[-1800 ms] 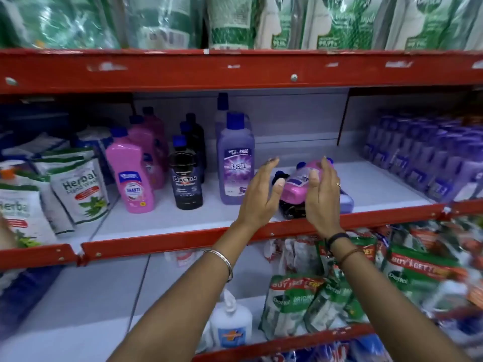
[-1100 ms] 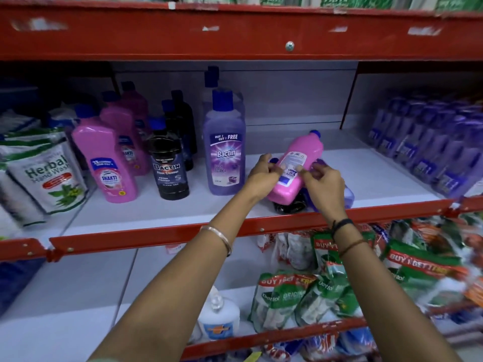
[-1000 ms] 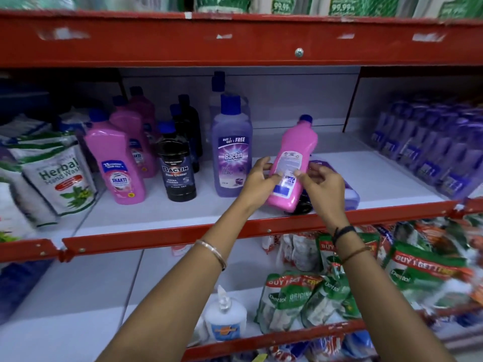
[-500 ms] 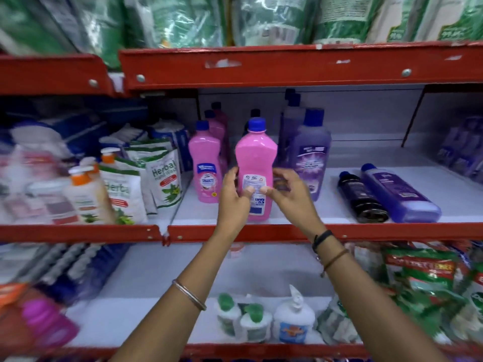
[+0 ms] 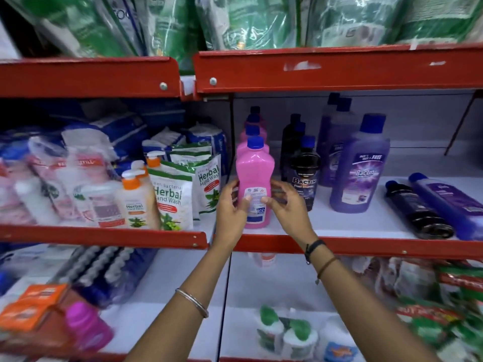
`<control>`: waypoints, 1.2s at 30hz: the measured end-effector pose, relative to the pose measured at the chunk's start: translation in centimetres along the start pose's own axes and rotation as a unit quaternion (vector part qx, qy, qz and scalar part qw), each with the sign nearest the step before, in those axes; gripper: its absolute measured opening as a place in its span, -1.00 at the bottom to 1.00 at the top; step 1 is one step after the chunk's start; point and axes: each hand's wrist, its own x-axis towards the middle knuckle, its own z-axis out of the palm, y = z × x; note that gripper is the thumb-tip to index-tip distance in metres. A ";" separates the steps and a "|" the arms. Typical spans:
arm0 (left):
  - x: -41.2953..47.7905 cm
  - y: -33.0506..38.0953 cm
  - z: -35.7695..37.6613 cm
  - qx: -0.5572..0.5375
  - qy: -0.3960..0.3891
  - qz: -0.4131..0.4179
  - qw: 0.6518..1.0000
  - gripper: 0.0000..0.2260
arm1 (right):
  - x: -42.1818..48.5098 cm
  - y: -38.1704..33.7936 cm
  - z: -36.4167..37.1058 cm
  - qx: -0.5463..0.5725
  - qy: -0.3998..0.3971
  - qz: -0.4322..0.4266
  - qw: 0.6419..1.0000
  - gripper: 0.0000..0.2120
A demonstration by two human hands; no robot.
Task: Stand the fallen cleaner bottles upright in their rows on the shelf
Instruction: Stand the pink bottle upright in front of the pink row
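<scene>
Pink cleaner bottle stands upright at the front of the pink row on the white shelf, base near the red front lip, back label facing out. Left hand and right hand flank its lower half; fingertips touch the label zone, fingers loosely curled rather than clamped, so the hold looks light and steadying.

Handling, judged: rigid smooth plastic, probably full and fairly heavy, tall with a narrow base, so tippy. Best held at the waist below the shoulder, not by the blue cap.

Against the earlier frames: the bottle was lifted tilted off the fallen pile to the right; now it is set down at the left. Black bottle and purple bottle lie flat at the right, unrighted.
</scene>
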 end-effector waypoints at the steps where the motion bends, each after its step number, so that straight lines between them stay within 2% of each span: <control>1: 0.2 -0.3 -0.2 -0.003 0.004 0.000 1.000 -0.77 | -0.3 0.1 0.1 -0.004 0.036 0.000 0.999 -0.69; 3: 0.6 -0.8 -0.7 0.001 0.006 0.001 1.000 -0.80 | -0.8 0.3 0.6 -0.032 0.091 -0.018 0.995 -0.81; 4: 0.7 -1.1 -0.9 0.010 -0.007 0.002 1.000 -0.80 | -1.1 0.5 0.9 -0.053 0.093 -0.030 0.994 -0.85; 7: 0.9 -1.7 -1.4 0.031 -0.068 -0.010 0.997 -0.77 | -1.6 0.9 1.4 -0.064 0.027 -0.047 0.996 -0.77; 9: 1.0 -1.9 -1.5 0.012 -0.111 -0.039 0.993 -0.68 | -1.5 0.5 1.1 -0.017 -0.017 -0.018 1.000 -0.68; 11: 1.0 -2.1 -1.4 0.002 -0.139 -0.065 0.988 -0.61 | -1.4 0.3 0.8 0.032 -0.052 0.019 0.998 -0.68; 14: 0.8 -2.0 -1.3 -0.007 -0.109 -0.062 0.992 -0.67 | -1.4 0.3 0.9 0.036 -0.058 0.040 0.997 -0.62; 16: 0.8 -1.8 -1.4 -0.023 -0.070 -0.057 0.996 -0.73 | -1.3 0.5 1.0 0.038 -0.045 0.042 0.997 -0.66; 19: 0.5 -1.9 -1.3 -0.004 -0.039 -0.045 0.998 -0.70 | -1.2 0.7 0.8 0.037 -0.041 0.044 0.997 -0.70; 24: -0.1 -1.9 -1.3 0.028 -0.018 -0.024 0.999 -0.66 | -1.2 0.2 0.7 0.047 -0.060 0.049 0.996 -0.67; 26: -0.5 -1.9 -1.1 0.039 0.014 -0.016 0.999 -0.64 | -1.4 0.0 0.5 0.054 -0.054 0.056 0.996 -0.63; 28: -1.7 -1.7 -0.6 0.043 0.078 0.017 0.996 -0.63 | -2.1 -0.3 -0.4 0.038 -0.034 0.044 0.998 -0.60; 30: -3.1 -1.1 0.6 0.058 0.150 0.096 0.982 -0.66 | -3.1 -0.3 -2.2 0.002 -0.015 0.004 1.000 -0.63; 32: -4.4 -0.4 2.2 0.078 0.180 0.177 0.964 -0.73 | -4.3 0.0 -4.4 -0.018 -0.001 -0.020 1.000 -0.68; 34: -5.4 0.3 5.0 0.089 0.149 0.221 0.960 -0.78 | -5.2 0.6 -7.4 -0.033 0.027 -0.023 0.999 -0.71; 36: -6.1 1.1 8.8 0.081 0.070 0.227 0.968 -0.81 | -6.0 1.7 -11.4 -0.047 0.072 -0.009 0.996 -0.75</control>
